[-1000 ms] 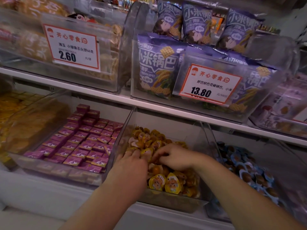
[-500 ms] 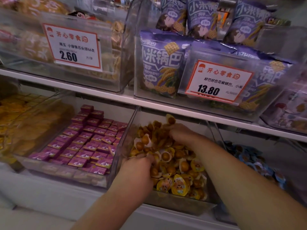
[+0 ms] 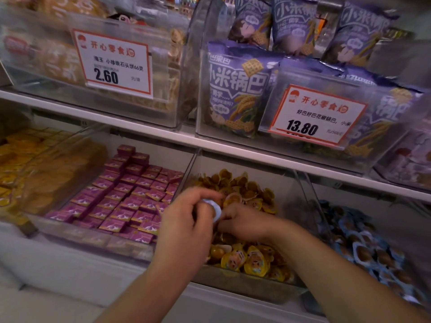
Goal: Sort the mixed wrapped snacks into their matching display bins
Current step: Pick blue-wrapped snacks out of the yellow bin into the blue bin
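Note:
A clear bin (image 3: 247, 285) on the lower shelf holds several yellow-wrapped snacks (image 3: 247, 262). My left hand (image 3: 186, 220) hovers over its left side and grips a blue-and-white wrapped snack (image 3: 215, 209) with curled fingers. My right hand (image 3: 245, 221) lies on the yellow snacks just right of it, fingertips touching the same blue snack. The bin to the right holds several blue-wrapped snacks (image 3: 363, 243). The bin to the left holds several purple boxed snacks (image 3: 126, 199).
A bin of yellow packets (image 3: 28, 169) sits at far left. Above the white shelf edge (image 3: 144, 131) stand upper bins with purple snack bags (image 3: 235, 89) and price cards reading 2.60 (image 3: 114, 64) and 13.80 (image 3: 317, 115).
My right hand drew back from the rear of the yellow bin to meet my left hand. My left hand rose and now holds a blue-wrapped snack.

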